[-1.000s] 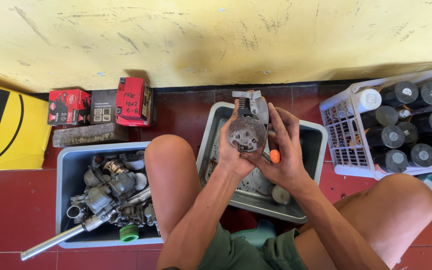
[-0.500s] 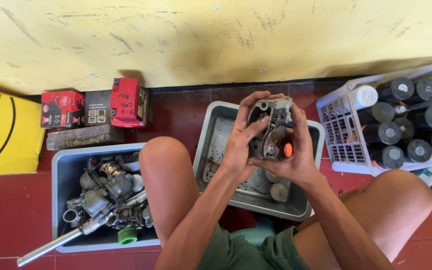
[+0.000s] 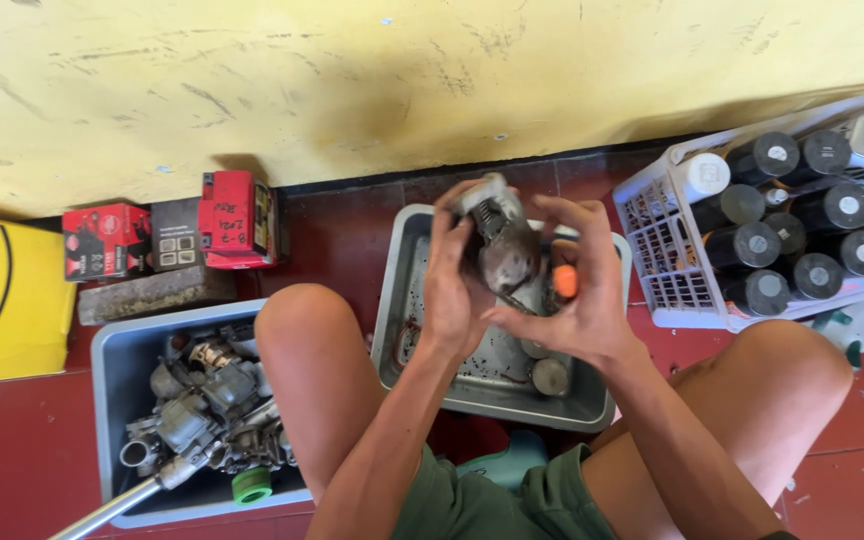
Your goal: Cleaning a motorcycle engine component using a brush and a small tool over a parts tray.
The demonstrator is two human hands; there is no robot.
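I hold a grimy grey metal engine part, like a carburetor [image 3: 500, 245], up in both hands above a grey metal tray [image 3: 404, 330]. My left hand [image 3: 454, 290] grips its left side. My right hand [image 3: 580, 290] wraps its right side and also carries a small tool with an orange handle [image 3: 565, 281] between the fingers. Round metal pieces [image 3: 550, 375] lie in the tray below my hands. My bare knees frame the tray on both sides.
A blue-grey tub [image 3: 112, 400] of greasy carburetor parts with a metal pipe sits at the left. Red boxes [image 3: 237, 220] and a brick stand by the yellow wall. A white basket [image 3: 662, 250] of black and white spray cans is at the right. Red tile floor.
My hands have lifted and turned the metal part over the tray, and the view has shifted slightly; the right hand now covers more of its right side.
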